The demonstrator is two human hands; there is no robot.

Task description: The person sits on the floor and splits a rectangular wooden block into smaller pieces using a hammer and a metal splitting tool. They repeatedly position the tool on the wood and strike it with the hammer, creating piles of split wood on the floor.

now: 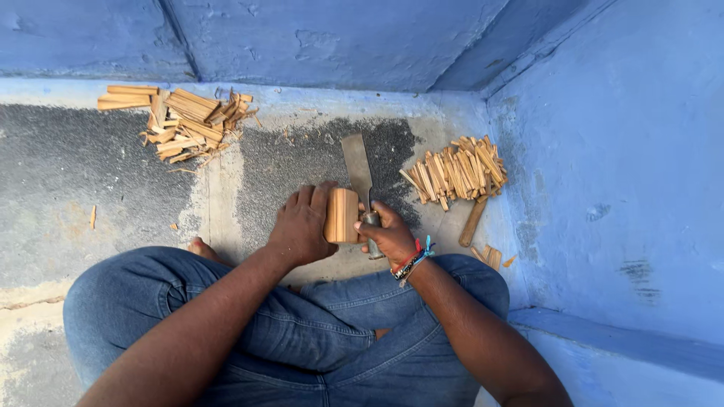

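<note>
A short piece of bamboo (341, 215) stands upright on the floor in front of my crossed legs. My left hand (300, 226) steadies it from the left, fingers curled over its top. My right hand (388, 234) grips the handle of a broad flat knife (357, 166), whose blade points away from me just right of the bamboo piece. Coloured bracelets circle my right wrist.
A pile of split bamboo sticks (456, 169) lies at the right by the blue wall (618, 151), with a longer stick (473, 221) below it. Another pile of bamboo strips (185, 120) lies at the far left. The grey concrete floor (90, 173) carries a few stray chips.
</note>
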